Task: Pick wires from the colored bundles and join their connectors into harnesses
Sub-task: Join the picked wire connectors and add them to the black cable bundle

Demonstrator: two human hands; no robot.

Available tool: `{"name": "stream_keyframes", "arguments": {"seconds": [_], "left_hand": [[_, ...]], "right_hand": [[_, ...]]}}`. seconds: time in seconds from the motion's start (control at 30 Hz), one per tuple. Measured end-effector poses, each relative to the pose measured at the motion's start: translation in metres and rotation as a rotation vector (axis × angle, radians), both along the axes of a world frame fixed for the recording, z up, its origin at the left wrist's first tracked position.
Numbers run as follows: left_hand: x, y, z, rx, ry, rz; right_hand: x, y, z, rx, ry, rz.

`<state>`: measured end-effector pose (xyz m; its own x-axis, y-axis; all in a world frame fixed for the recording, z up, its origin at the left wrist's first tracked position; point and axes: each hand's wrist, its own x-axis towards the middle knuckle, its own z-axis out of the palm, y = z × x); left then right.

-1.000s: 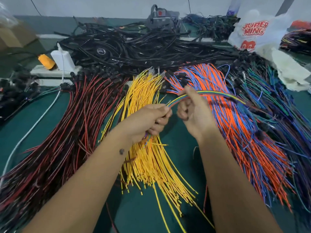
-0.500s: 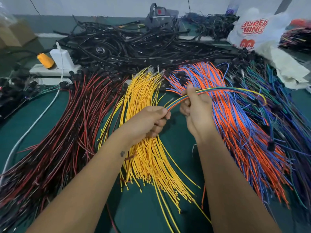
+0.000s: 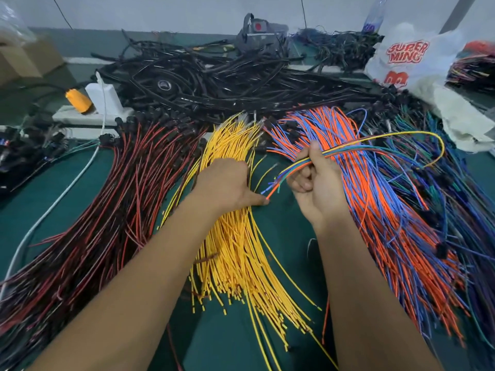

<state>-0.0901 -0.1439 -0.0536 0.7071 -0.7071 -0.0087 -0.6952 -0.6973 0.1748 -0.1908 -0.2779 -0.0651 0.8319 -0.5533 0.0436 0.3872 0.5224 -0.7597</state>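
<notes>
Over green mat (image 3: 284, 231) gap: R hand (image 3: 318, 188) grips mixed wires (image 3: 375, 147); L hand (image 3: 227, 183) flat on yellow bundle (image 3: 235, 253).

Yellow wires (image 3: 235, 236) lie on a dark green table (image 3: 227, 341); red-and-black wires (image 3: 107, 210) to their left, orange-and-blue wires (image 3: 388, 210) right, black cables (image 3: 214, 84) behind.

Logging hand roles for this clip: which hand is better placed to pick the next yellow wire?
Left. The left hand already rests on the yellow wires, holding nothing, while the right hand grips the picked wires.
</notes>
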Motion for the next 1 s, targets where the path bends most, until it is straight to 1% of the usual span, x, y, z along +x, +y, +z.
{"name": "stream_keyframes", "arguments": {"seconds": [0.03, 0.07, 0.17, 0.2, 0.3, 0.33, 0.43, 0.47, 0.5, 0.53, 0.57, 0.6, 0.63, 0.67, 0.7, 0.73, 0.77, 0.8, 0.87, 0.9, 0.93, 1.0], "left_hand": [[-0.001, -0.005, -0.003, -0.012, -0.052, 0.002], [0.001, -0.008, -0.005, -0.061, -0.056, 0.016], [0.013, -0.012, -0.014, -0.242, -0.004, 0.102], [0.018, -0.013, -0.016, -0.274, -0.024, 0.124], [0.034, -0.017, -0.019, -0.254, -0.198, 0.154], [0.040, -0.018, -0.020, -0.245, -0.220, 0.173], [0.046, -0.023, -0.019, -0.245, -0.213, 0.225], [0.046, -0.024, -0.018, -0.300, -0.200, 0.207], [0.043, -0.025, -0.016, -0.410, -0.163, 0.172], [0.039, -0.025, -0.013, -0.559, -0.064, 0.117], [0.032, -0.023, -0.008, -0.696, 0.112, 0.064], [0.025, -0.019, -0.003, -0.783, 0.353, 0.016], [0.018, -0.015, 0.002, -0.806, 0.608, -0.031], [0.011, -0.011, 0.005, -0.770, 0.806, -0.067], [0.005, -0.007, 0.006, -0.710, 0.924, -0.102], [-0.002, -0.004, 0.005, -0.670, 0.964, -0.121], [-0.007, -0.002, 0.003, -0.677, 0.941, -0.117], [-0.010, -0.001, 0.002, -0.727, 0.873, -0.084], [-0.013, -0.002, -0.006, -0.874, 0.727, 0.013], [-0.013, -0.001, -0.008, -0.932, 0.699, 0.044], [-0.014, 0.000, -0.010, -0.963, 0.681, 0.055], [-0.013, 0.002, -0.013, -0.952, 0.613, 0.029]], "right_hand": [[0.000, 0.000, -0.001, -0.002, 0.003, 0.002], [0.000, 0.000, -0.001, -0.001, 0.009, 0.001], [0.002, 0.001, -0.002, 0.007, 0.035, 0.006], [0.002, 0.002, -0.003, 0.006, 0.042, 0.012], [0.004, 0.004, -0.004, 0.012, 0.042, 0.034], [0.004, 0.004, -0.004, 0.006, 0.045, 0.034], [0.005, 0.004, -0.005, -0.084, 0.108, -0.018], [0.006, 0.005, -0.006, -0.130, 0.141, -0.044], [0.007, 0.005, -0.007, -0.180, 0.170, -0.070], [0.008, 0.006, -0.009, -0.229, 0.193, -0.098], [0.009, 0.007, -0.010, -0.273, 0.212, -0.126], [0.010, 0.007, -0.011, -0.308, 0.227, -0.154], [0.012, 0.007, -0.012, -0.332, 0.238, -0.179], [0.012, 0.007, -0.012, -0.354, 0.246, -0.203], [0.013, 0.007, -0.012, -0.379, 0.253, -0.226], [0.013, 0.007, -0.012, -0.403, 0.256, -0.249], [0.014, 0.007, -0.012, -0.414, 0.254, -0.270], [0.014, 0.008, -0.012, -0.408, 0.249, -0.288], [0.014, 0.012, -0.011, -0.388, 0.255, -0.301], [0.014, 0.014, -0.011, -0.379, 0.260, -0.292], [0.015, 0.017, -0.010, -0.358, 0.260, -0.273], [0.015, 0.021, -0.010, -0.295, 0.250, -0.208]]}}
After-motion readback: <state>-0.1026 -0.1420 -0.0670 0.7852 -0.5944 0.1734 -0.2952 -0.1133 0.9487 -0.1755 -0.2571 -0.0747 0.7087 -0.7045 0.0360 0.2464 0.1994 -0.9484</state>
